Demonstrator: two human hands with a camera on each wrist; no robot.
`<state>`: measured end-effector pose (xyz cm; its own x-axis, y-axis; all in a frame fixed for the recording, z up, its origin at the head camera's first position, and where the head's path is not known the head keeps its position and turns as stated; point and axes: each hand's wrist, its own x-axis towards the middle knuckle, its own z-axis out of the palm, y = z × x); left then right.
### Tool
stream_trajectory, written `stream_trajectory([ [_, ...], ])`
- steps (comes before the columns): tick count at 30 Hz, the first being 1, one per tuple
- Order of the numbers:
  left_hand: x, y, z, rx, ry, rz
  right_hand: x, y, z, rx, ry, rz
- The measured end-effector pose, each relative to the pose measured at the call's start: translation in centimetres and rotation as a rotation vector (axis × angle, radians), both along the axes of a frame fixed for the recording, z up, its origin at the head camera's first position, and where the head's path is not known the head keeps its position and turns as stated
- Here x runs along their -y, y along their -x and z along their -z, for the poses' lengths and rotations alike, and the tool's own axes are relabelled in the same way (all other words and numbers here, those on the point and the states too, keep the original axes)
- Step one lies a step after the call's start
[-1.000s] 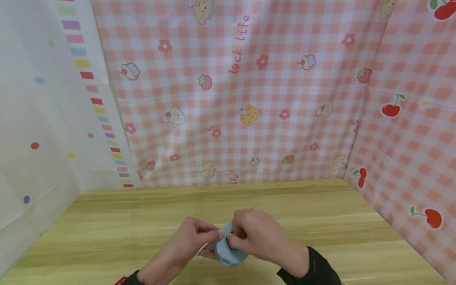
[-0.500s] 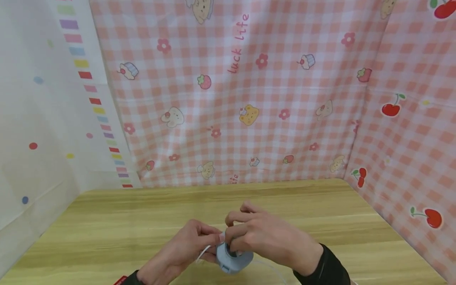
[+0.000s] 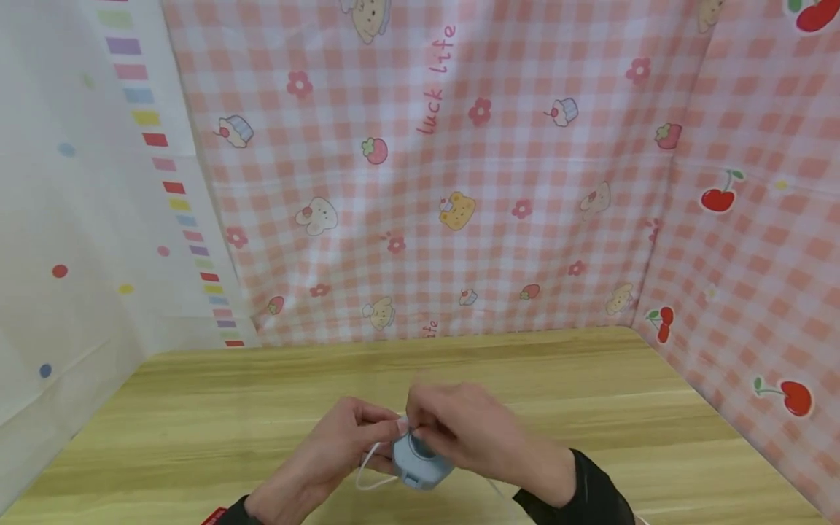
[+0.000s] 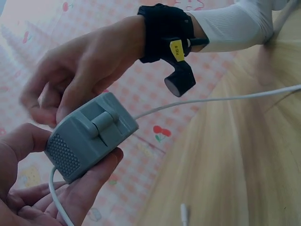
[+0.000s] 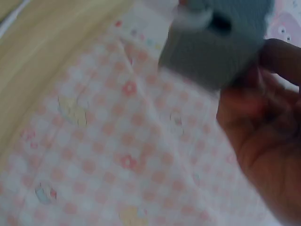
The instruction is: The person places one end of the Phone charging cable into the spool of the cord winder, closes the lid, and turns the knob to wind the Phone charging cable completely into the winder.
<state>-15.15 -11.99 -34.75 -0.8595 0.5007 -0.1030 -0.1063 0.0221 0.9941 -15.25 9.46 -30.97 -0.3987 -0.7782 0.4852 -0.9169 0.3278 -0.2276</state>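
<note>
A blue-grey cable winder (image 3: 417,468) with a round part on top is held low over the table in the head view. My left hand (image 3: 328,452) grips its left side between thumb and fingers. Curled fingers of my right hand (image 3: 482,437) pinch at the round part and hide much of it. In the left wrist view the winder (image 4: 94,136) shows a dotted end and a hinge-like bar. White cable (image 4: 216,99) runs out from two sides of it. The right wrist view shows the winder (image 5: 207,54) blurred, beside the right hand (image 5: 268,141).
The wooden table (image 3: 262,408) spreads around both hands. A pink checked cloth (image 3: 407,175) hangs behind, with cloth at the sides too. A red item (image 3: 215,516) is cut off at the bottom edge. A white cable plug (image 4: 184,214) appears in the left wrist view.
My right hand's fingers spread and shifted around the round part, then curled in again. The cable loop beside my left hand is now larger. The left hand keeps its grip.
</note>
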Motion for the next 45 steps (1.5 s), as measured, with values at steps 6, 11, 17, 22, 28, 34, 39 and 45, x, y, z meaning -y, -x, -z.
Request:
stream_trajectory([
  [6,0.0,0.2,-0.1,-0.006,0.008,0.033,-1.4,0.4,-0.8,-0.356,-0.180,-0.138],
  [11,0.0,0.2,0.1,0.016,-0.022,0.082,-1.1,0.0,-0.9,-0.574,-0.227,-0.018],
  [17,-0.1,0.3,0.0,0.023,-0.077,0.053,0.0,-0.6,-0.1,-0.460,-0.154,0.214],
  [22,-0.3,0.3,-0.2,0.011,-0.082,0.021,1.1,-0.6,0.7,-0.166,0.045,0.334],
  [28,-0.2,-0.1,-0.5,0.019,-0.044,0.008,-1.1,0.6,-0.8,-0.102,0.025,-0.057],
  [34,0.0,0.0,-0.4,0.043,-0.043,0.040,-2.0,0.5,-1.7,-0.326,-0.169,-0.205],
  [39,-0.3,0.1,0.0,0.058,-0.057,0.044,-1.6,-0.4,-1.9,-0.508,-0.294,-0.086],
  [45,-0.4,0.2,0.3,0.048,-0.050,0.057,-1.7,-0.3,-1.9,-0.568,-0.308,-0.078],
])
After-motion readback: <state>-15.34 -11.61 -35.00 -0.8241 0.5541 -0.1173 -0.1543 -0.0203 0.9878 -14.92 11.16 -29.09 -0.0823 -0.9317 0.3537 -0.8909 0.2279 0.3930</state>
